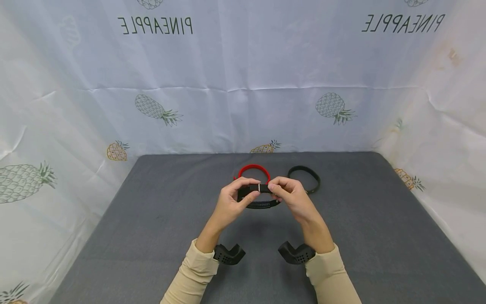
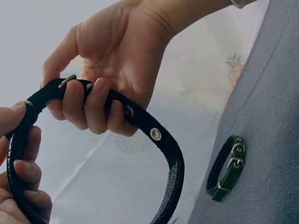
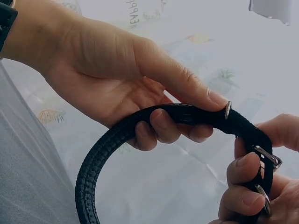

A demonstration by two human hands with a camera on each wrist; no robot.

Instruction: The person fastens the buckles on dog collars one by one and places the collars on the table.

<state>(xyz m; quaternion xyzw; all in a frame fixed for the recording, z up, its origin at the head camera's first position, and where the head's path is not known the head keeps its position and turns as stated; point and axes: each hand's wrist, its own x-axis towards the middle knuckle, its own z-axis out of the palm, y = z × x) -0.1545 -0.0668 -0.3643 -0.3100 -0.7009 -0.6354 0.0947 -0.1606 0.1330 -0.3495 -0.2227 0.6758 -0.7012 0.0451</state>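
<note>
Both hands hold a black collar [image 1: 262,205] between them, raised above the table. My left hand [image 1: 231,198] pinches the strap, its thumb at a metal keeper loop [image 3: 228,110] and the other fingers curled round the band. My right hand [image 1: 298,202] grips the collar around its metal buckle [image 3: 268,156]; several of its fingers wrap over the strap in the left wrist view. Metal eyelets [image 2: 155,134] run along the band beside the right hand. The collar hangs as a curved loop below the hands. Fingers hide part of the buckle end.
A red collar [image 1: 253,166] lies on the grey table [image 1: 159,228], partly behind the hands. To its right rests a dark green collar [image 1: 314,174], with its buckle [image 2: 236,162] showing in the left wrist view. Pineapple-printed curtains [image 1: 228,122] enclose the table's back and sides.
</note>
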